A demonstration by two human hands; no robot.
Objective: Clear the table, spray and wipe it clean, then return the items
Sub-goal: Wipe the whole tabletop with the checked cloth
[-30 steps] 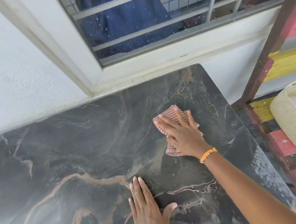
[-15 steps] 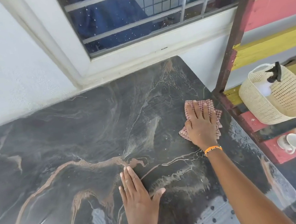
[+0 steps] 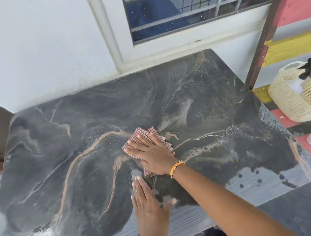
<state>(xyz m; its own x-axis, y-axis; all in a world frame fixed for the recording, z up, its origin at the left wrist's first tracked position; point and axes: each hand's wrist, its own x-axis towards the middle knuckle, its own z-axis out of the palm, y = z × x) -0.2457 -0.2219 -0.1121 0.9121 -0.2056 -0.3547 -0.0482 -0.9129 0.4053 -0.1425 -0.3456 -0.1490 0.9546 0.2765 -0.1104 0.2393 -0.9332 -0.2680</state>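
Palm of right hand flat, fingers straight, pressing checked cloth mid-table. Left hand flat, holding nothing, nearer the person. Wet patches lie right of the cloth; right hand nearer.

No text, label, brand, number or sign can be read anywhere in this view.
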